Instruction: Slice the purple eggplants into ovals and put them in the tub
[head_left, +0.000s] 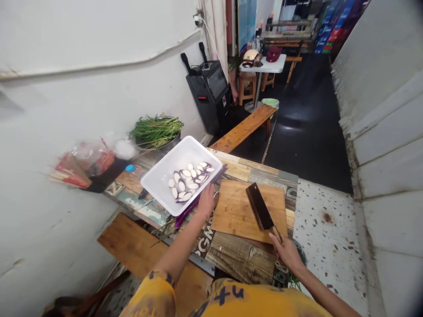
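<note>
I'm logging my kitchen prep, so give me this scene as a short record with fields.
Left hand: beside the white tray and a purple eggplant; grip unclear
Right hand: holding a cleaver by its handle
Tray contents: eggplant slices, pale with purple skin
Cutting board: under the cleaver's blade; contact unclear
Beyond tray: green vegetables heaped in a bowl
</note>
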`<state>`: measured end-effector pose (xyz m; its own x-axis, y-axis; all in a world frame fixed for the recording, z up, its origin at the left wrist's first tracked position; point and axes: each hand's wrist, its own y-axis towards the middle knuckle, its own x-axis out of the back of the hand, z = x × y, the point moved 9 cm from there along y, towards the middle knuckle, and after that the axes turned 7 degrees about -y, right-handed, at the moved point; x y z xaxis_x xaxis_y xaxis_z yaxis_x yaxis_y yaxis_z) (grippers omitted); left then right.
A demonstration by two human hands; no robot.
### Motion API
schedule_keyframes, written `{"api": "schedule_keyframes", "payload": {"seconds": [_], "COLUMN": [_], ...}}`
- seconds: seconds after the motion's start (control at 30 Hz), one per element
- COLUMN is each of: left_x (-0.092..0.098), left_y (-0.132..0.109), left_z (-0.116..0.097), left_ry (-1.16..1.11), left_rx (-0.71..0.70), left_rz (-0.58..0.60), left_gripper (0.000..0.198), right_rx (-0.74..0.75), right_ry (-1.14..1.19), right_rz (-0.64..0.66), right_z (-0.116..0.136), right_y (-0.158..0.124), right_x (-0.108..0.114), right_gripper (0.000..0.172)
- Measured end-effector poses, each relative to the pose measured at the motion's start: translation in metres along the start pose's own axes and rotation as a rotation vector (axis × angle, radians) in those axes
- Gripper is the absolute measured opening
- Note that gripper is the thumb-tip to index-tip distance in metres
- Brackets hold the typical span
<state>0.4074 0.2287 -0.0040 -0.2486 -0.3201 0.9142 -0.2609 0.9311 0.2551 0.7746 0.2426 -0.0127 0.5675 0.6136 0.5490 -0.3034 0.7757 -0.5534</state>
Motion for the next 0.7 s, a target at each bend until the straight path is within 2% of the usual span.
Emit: {"api": "schedule_keyframes", "payload": {"seconds": [0.07, 0.17, 0.27, 0.37, 0.5, 0.6, 0.7], "left_x": [-0.012, -0.02, -0.024, -0.022, -0.016, -0.023, -0.039], "left_y": [0.019, 0.039, 0.047, 0.042, 0.016, -0.015, -0.042], "left_z": [0.014, 0.027, 0.024, 0.017, -0.016, -0.058, -0.097], "left_ry": [0.067, 0.178, 0.244, 0.247, 0.183, 0.141, 0.125], "left_rx": [0.09, 0.187, 0.174, 0.141, -0.052, -0.241, -0.369], "left_rz": [0.012, 0.026, 0.054, 0.083, 0.183, 0.378, 0.589], "left_gripper": [0.055, 0.055, 0.052, 0.051, 0.053, 0.051, 0.055], "right_rx": [-0.044, -0.062, -0.059, 0.003, 0.044, -0.039, -0.063], "right_ry": [0.048, 0.101, 0.108, 0.208, 0.482, 0.467, 0.304], "right_rz": [0.009, 0.005, 0.031, 0.077, 0.134, 0.133, 0.1], "right_z": [-0.014, -0.027, -0.033, -0.028, -0.011, -0.007, -0.006], "right_y": [-0.005, -0.007, -0.002, 0.008, 0.023, 0.031, 0.032], "right_x": [-0.009, -0.017, -0.018, -0.013, -0.007, -0.003, 0.009], "right_gripper": [0.046, 0.045, 0.043, 0.037, 0.043, 0.031, 0.034]}}
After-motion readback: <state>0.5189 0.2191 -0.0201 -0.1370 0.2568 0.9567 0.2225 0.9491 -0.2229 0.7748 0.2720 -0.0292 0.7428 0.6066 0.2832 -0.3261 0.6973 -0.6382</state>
